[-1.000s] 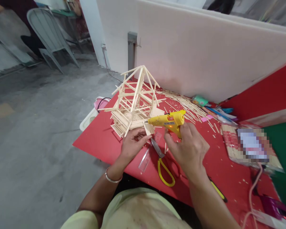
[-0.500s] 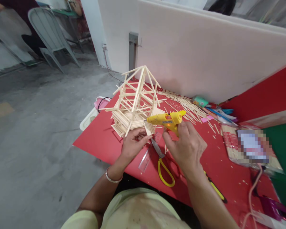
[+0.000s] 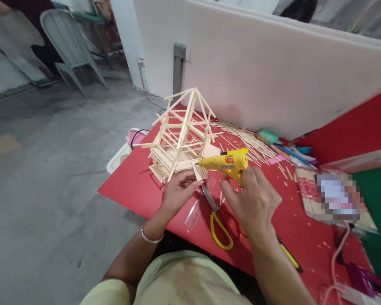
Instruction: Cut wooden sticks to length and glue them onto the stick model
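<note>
A yellow hot glue gun (image 3: 235, 163) is gripped in my right hand (image 3: 255, 201), its nozzle pointing left. That tip is close above a small panel of joined sticks (image 3: 198, 171). My left hand (image 3: 176, 190) pinches the panel's lower end between thumb and fingers; some fingertips are hidden behind it. Just beyond stands a house-like frame of thin wooden sticks (image 3: 186, 120), with a peaked roof skeleton and a layered stick base. Below the hands lie scissors with yellow handles (image 3: 216, 228) and a clear ruler (image 3: 193, 214).
Loose sticks (image 3: 244, 137) lie along the back of the red table (image 3: 130, 182). A box cutter (image 3: 290, 256), a bagged bundle of sticks (image 3: 307, 195) and a pink cable (image 3: 336, 254) are at right. A pale board (image 3: 273, 72) borders the back. Another person sits near a chair (image 3: 63, 38).
My right hand has drawn the glue gun slightly to the right. My left hand keeps its pinch on the stick panel. The camera view has shifted a little.
</note>
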Tool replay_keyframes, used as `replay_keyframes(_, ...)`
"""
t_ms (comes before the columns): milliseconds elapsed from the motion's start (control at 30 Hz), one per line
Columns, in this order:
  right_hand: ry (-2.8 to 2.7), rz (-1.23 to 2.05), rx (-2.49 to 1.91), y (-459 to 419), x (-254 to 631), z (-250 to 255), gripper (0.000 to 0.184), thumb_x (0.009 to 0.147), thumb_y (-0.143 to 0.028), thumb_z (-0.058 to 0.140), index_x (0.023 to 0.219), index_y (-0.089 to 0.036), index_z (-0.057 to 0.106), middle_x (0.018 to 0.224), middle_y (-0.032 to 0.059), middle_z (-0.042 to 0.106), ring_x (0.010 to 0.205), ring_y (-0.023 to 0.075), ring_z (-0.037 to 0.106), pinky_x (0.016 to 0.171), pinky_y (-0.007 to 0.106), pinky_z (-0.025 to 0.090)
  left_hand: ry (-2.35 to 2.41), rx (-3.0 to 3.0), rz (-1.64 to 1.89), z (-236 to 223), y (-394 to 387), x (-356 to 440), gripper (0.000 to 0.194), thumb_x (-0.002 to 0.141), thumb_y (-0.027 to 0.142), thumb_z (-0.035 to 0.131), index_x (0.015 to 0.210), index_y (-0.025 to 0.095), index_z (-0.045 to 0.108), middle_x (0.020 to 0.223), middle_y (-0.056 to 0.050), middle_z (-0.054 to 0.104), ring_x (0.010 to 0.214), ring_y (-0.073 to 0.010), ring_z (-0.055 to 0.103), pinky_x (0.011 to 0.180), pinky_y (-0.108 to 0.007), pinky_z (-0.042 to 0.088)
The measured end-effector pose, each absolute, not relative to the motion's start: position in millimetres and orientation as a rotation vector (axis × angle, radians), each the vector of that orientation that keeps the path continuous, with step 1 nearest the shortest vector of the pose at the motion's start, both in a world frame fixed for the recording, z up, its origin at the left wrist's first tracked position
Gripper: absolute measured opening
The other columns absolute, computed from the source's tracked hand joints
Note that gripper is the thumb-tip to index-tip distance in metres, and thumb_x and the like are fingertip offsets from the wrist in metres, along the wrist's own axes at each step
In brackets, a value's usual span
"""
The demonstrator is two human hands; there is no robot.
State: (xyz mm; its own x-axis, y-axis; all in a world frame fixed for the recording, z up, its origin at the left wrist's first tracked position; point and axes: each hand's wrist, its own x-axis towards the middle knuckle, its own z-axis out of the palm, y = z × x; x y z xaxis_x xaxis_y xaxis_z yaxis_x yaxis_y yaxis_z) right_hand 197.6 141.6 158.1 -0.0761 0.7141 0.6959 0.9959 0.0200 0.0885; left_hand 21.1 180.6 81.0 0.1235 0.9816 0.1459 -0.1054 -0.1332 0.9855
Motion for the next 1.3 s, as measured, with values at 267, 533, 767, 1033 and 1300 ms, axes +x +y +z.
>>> replay_keyframes(267,-1.83,-0.749,-1.775,147.4,194.4,157.2,0.026,0.089,-0.039,0.061,0.103,-0.017,0.064,0.082,0.003,0.064,0.069,0.0162,0.053,0.059,0.03,0.028,1.011,1.317,1.253,78.2,181.3,20.7,0.025,0.08,0.036,0.079,0.097,0.018,0.078,0.086,-0.005,0.077,0.073,-0.0162,0.069,0.068,-0.025,0.056)
replay_keyframes(533,-1.825,-0.724,-1.758,148.9,193.2,154.7,0.028,0.087,-0.037,0.061,0.107,-0.018,0.064,0.083,0.0033,0.064,0.068,0.016,0.053,0.058,0.03,0.028,1.033,1.322,1.25,78.6,180.6,20.5,0.025,0.08,0.036,0.078,0.097,0.018,0.078,0.086,-0.005,0.077,0.073,-0.0162,0.07,0.069,-0.025,0.057)
replay_keyframes(767,-1.841,-0.76,-1.766,143.9,193.8,157.1,0.028,0.088,-0.04,0.061,0.105,-0.017,0.065,0.079,0.0015,0.062,0.065,0.0153,0.052,0.057,0.029,0.028,1.005,1.304,1.261,80.0,181.3,21.4,0.025,0.079,0.034,0.079,0.098,0.018,0.078,0.086,-0.005,0.077,0.073,-0.0161,0.07,0.066,-0.025,0.056)
replay_keyframes(1033,-1.858,-0.8,-1.739,134.0,198.8,156.2,0.029,0.086,-0.038,0.062,0.105,-0.017,0.064,0.081,0.0026,0.064,0.066,0.0152,0.053,0.055,0.029,0.028,0.99,1.29,1.26,81.6,181.3,21.4,0.026,0.079,0.036,0.079,0.097,0.018,0.078,0.086,-0.006,0.078,0.072,-0.0168,0.07,0.067,-0.026,0.056)
replay_keyframes(1300,-1.842,-0.818,-1.727,125.7,202.3,158.0,0.03,0.086,-0.041,0.065,0.105,-0.017,0.064,0.08,0.002,0.066,0.065,0.0148,0.056,0.055,0.028,0.03,1.012,1.329,1.273,74.5,182.3,20.7,0.022,0.079,0.035,0.078,0.094,0.018,0.077,0.087,-0.006,0.077,0.075,-0.017,0.069,0.073,-0.027,0.057)
